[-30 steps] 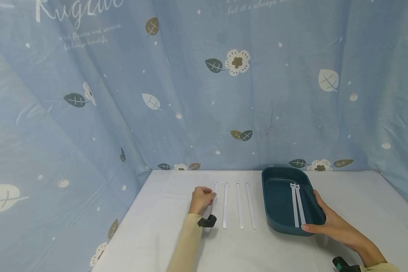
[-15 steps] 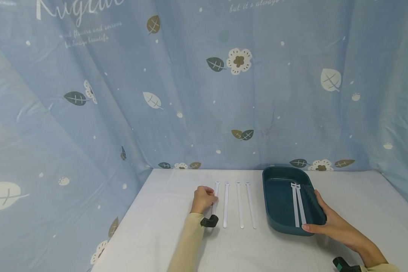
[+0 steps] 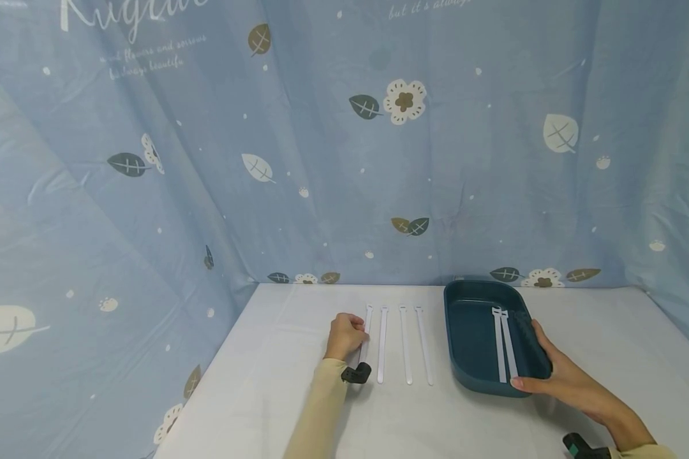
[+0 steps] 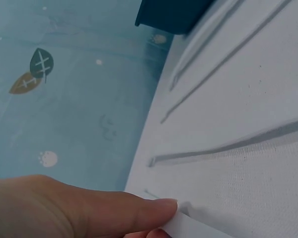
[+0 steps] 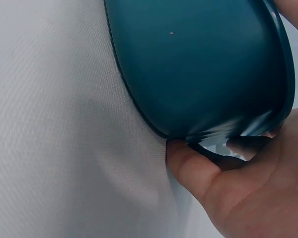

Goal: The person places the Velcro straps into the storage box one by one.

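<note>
The white, cloth-covered surface (image 3: pixel 252 395) carried a dark teal, round-cornered tray (image 3: pixel 472 344), apparently plastic, towards its far edge, right of centre. The right hand (image 3: pixel 559 376) gripped the tray by its near right side, probably to steady it. The left hand (image 3: pixel 343 336) pinched the leftmost thin, flat white strap (image 4: pixel 191 227), the likely way to hold something so slim. 3 more white straps (image 3: pixel 406 347) pointed towards the surface's far edge, spaced perhaps for separate handling; 2 similar straps (image 3: pixel 500 350) lay inside the tray.

Curtained work booth, blue cloth walls (image 3: pixel 327 140) (leaf-printed), white table (image 3: pixel 413 417)
</note>
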A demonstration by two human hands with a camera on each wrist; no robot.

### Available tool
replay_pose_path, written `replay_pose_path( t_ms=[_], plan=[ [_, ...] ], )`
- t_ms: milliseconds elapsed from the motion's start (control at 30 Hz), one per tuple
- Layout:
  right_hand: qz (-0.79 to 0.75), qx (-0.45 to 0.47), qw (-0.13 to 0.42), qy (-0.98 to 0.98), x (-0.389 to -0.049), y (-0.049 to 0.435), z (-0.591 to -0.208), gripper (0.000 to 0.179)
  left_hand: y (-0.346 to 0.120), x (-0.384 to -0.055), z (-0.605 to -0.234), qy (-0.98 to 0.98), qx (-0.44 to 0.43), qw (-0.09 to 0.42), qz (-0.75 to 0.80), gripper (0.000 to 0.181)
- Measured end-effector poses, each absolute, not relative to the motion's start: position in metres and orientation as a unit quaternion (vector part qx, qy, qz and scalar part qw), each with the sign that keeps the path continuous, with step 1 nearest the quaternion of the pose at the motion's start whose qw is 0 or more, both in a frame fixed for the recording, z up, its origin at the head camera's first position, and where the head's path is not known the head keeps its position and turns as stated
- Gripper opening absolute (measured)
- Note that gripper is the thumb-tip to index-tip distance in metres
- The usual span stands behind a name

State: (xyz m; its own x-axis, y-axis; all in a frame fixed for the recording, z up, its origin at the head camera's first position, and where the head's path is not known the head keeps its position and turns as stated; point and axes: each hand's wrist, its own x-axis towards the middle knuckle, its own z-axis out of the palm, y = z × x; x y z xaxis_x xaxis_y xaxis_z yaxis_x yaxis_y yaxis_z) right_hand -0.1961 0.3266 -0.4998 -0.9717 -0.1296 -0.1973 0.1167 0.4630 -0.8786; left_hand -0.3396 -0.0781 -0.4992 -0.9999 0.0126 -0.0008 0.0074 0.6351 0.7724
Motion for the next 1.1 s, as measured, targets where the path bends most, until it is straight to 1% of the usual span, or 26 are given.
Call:
replay_pose_path(
  t_ms=[267,533,867,1100],
  plan=[
    [-0.515,-0.004,0.121,0.849,-0.1971,0.3277,-0.501,0.127,-0.0777,-0.3401,-0.4985,0.894,0.003,0.027,0.446,0.021],
    [-0.513,-0.005,0.129,0.848,-0.1969,0.3278,-0.4984,0.126,-0.0807,-0.3388,-0.4967,0.879,0.005,0.057,0.473,0.021],
    [-0.509,-0.005,0.119,0.853,-0.1989,0.3295,-0.5027,0.127,-0.082,-0.3398,-0.4952,0.868,0.0,0.073,0.491,0.022],
    [-0.51,-0.004,0.124,0.851,-0.1996,0.3303,-0.5041,0.128,-0.085,-0.3414,-0.4956,0.862,0.006,0.073,0.501,0.024]
  ],
)
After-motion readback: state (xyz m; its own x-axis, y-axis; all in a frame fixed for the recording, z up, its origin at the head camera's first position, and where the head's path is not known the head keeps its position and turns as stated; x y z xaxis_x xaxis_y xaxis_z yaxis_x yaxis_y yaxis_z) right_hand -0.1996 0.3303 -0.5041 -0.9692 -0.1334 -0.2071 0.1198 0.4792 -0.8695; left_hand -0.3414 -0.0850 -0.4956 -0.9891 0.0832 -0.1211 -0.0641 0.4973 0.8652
